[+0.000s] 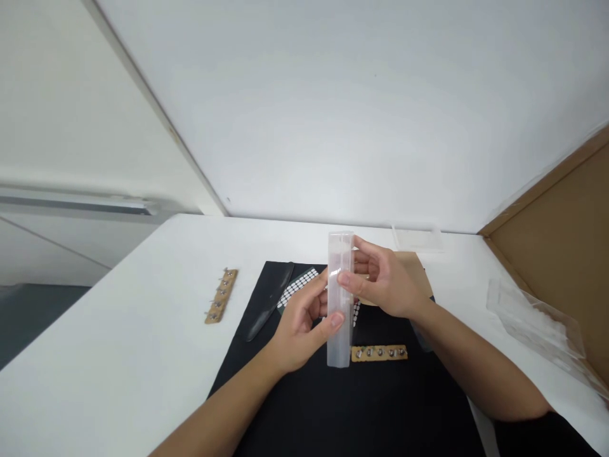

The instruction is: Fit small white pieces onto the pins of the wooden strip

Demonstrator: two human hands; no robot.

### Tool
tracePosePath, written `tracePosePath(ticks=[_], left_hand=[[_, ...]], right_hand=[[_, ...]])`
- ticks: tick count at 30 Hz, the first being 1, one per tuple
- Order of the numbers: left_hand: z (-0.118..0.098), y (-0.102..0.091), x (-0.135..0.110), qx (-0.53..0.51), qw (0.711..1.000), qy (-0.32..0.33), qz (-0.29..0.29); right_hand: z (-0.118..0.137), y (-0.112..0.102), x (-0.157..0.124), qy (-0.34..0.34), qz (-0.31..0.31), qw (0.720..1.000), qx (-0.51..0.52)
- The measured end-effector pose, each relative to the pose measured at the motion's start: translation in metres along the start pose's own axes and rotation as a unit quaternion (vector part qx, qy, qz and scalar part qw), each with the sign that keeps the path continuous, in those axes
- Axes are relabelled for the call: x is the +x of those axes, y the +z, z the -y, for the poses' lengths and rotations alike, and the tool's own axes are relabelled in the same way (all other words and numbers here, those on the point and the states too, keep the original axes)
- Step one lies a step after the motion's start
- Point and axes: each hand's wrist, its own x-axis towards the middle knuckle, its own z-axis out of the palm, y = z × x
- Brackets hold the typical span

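Observation:
A clear plastic box point(339, 343), long and narrow from this side, stands on edge in the air above a black mat point(352, 412). My left hand point(304, 320) grips its lower left part, thumb across the near face. Higher up, my right hand point(380, 279) holds the box from the right, thumb on the near face and fingers behind. Behind the hands lies a sheet of white stickers point(299, 285), partly covered. Just right of the box's lower end is a tan strip point(379, 353) with several small metal parts in a row.
Another tan strip with metal parts point(221, 296) lies on the white table point(118, 317) at left. A dark curved blade-like piece point(272, 301) rests on the mat. Brown card point(415, 270) sits behind my right wrist. Clear plastic trays point(537, 320) stand at right, near a cardboard panel point(566, 254).

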Motion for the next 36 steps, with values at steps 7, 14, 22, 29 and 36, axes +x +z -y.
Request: tracePosePath(ticks=[7, 14, 22, 29, 36], left_hand=[[-0.001, -0.004, -0.001, 0.127, 0.988, -0.004, -0.093], [-0.005, -0.004, -0.001, 0.201, 0.965, -0.015, -0.170], [-0.003, -0.002, -0.002, 0.247, 0.956, -0.037, -0.151], [-0.005, 0.000, -0.005, 0.309, 0.934, -0.060, -0.168], [0.007, -0.002, -0.003, 0.206, 0.959, -0.089, -0.171]], right_hand=[[-0.006, 0.006, -0.005, 0.002, -0.092, 0.991, -0.095], [-0.008, 0.011, -0.002, 0.002, -0.165, 0.966, -0.201], [-0.004, 0.016, 0.001, -0.012, -0.189, 0.937, -0.292], [-0.004, 0.019, 0.002, 0.004, -0.187, 0.943, -0.277], [-0.005, 0.006, 0.010, 0.040, -0.145, 0.970, -0.193]])
